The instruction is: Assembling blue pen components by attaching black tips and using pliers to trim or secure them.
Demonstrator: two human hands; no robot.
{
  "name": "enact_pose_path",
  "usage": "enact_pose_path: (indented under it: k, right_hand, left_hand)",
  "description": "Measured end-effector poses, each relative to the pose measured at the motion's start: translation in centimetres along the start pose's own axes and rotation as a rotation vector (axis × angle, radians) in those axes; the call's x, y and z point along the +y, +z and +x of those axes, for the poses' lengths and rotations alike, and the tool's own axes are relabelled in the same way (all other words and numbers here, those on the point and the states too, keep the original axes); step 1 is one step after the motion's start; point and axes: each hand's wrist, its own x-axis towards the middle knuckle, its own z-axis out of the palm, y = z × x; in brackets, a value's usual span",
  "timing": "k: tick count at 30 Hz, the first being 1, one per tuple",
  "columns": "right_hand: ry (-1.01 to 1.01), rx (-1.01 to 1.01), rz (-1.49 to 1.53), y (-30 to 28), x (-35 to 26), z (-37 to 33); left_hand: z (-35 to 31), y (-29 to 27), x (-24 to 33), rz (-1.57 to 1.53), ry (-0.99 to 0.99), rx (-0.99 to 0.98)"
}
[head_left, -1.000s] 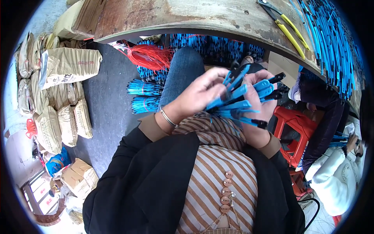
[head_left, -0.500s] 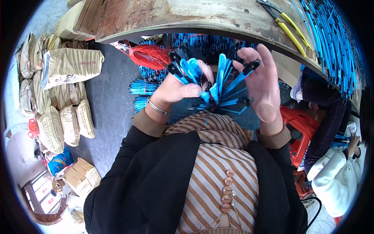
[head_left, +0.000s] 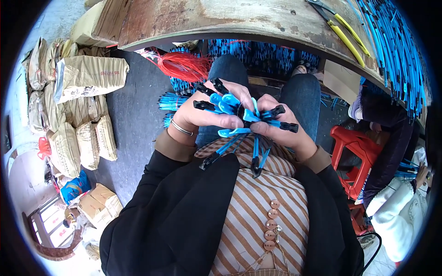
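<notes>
A bunch of blue rods with black ends (head_left: 249,116) sits between my two hands above my lap, its pieces fanning out from a dark middle. My left hand (head_left: 199,112) is wrapped round its left side, with the thumb pressed near the middle and several black ends sticking up past the fingers. On the other side my right hand (head_left: 286,136) is closed on the bunch, its thumb close to the left thumb. More rods hang down toward my striped shirt (head_left: 271,177). The fingers hide part of the middle.
A wooden table (head_left: 198,20) spans the far side, bearing yellow-handled pliers (head_left: 347,37) and a heap of blue rods (head_left: 396,50). Beneath lie red strands (head_left: 186,65) and rod bundles. Filled sacks (head_left: 64,147) stand left. Right are a red stool (head_left: 352,149) and another person's sleeve (head_left: 391,209).
My right hand, raised with fingers spread before, has come down and closed on the bunch. The bunch has tilted, and more of its rods now point toward me. My knees have come into sight.
</notes>
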Motion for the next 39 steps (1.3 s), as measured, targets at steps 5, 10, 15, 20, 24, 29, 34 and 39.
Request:
enact_pose_path:
  k: [5, 10, 15, 20, 24, 29, 34, 39]
  right_hand:
    - [0.084, 0.175, 0.326, 1.5, 0.3, -0.5]
    - [0.158, 0.341, 0.225, 2.0, -0.1, -1.1]
    - [0.189, 0.225, 0.467, 0.4, -0.5, -1.0]
    - [-0.091, 0.182, 0.426, 0.6, -1.0, -1.2]
    - [0.053, 0.389, 0.254, 1.2, -1.0, -1.3]
    - [0.049, 0.468, 0.193, 1.6, -0.8, -1.3]
    - [0.158, 0.513, 0.192, 2.0, -1.7, -1.1]
    - [0.131, 0.454, 0.229, 0.9, -3.5, -0.1]
  left_hand:
    - [-0.4, 0.8, 0.9, 0.061, -0.133, 0.027]
    - [-0.7, 1.9, -0.2, -0.14, -0.086, 0.298]
    - [-0.5, 1.4, -1.0, -0.029, -0.122, 0.574]
    - [0.0, 2.2, -0.2, -0.081, -0.099, 0.549]
    - [0.7, 2.6, 0.4, -0.011, -0.159, 0.376]
    - [0.5, 3.3, 0.6, 0.103, -0.163, 0.348]
    - [0.5, 4.4, 1.0, 0.023, -0.27, 0.525]
    - [1.9, 4.3, 1.7, -0.022, -0.188, 0.479]
